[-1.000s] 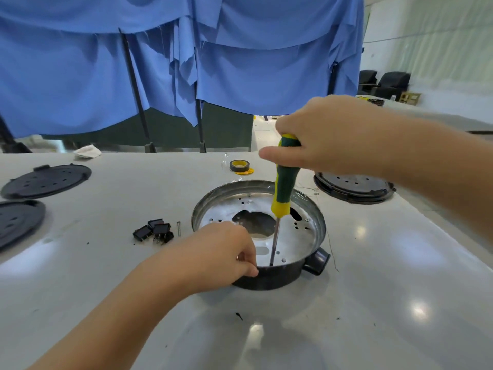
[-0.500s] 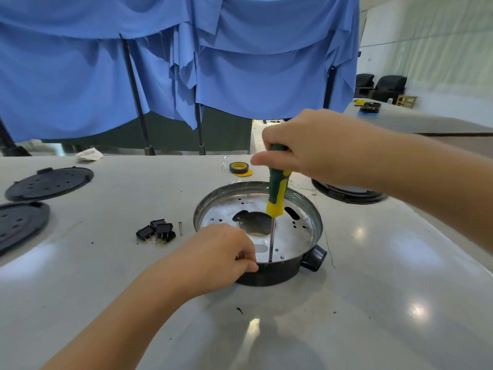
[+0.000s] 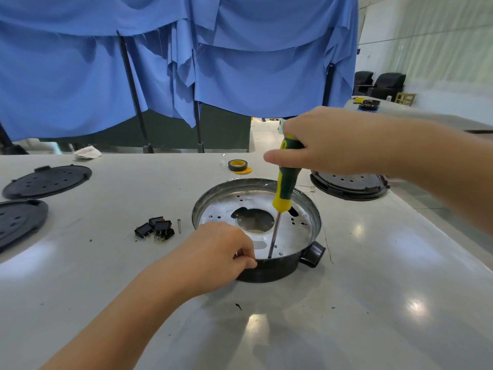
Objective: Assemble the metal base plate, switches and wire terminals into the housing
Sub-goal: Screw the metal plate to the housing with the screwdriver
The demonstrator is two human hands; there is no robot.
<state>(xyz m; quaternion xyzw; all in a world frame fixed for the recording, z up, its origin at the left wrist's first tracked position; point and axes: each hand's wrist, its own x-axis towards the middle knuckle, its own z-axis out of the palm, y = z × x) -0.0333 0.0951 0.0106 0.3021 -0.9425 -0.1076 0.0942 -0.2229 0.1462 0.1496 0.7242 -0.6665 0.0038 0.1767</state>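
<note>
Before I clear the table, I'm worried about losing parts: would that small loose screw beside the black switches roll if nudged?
Probably. The small silver screw looks round and thin, lying loose on the smooth glossy grey table, so it would likely roll in an arc around its head. It seems light and easily flicked away.

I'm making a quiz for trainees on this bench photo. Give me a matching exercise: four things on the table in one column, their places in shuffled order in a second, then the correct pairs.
Things:
1. screwdriver
2. switches
3. tape roll
4. loose screw

Places:
A. on the table behind the housing
B. gripped by the right hand, tip down on the metal plate
C. lying just right of the switches
D. in a small pile left of the housing

Pairs: 1-B, 2-D, 3-A, 4-C
</note>
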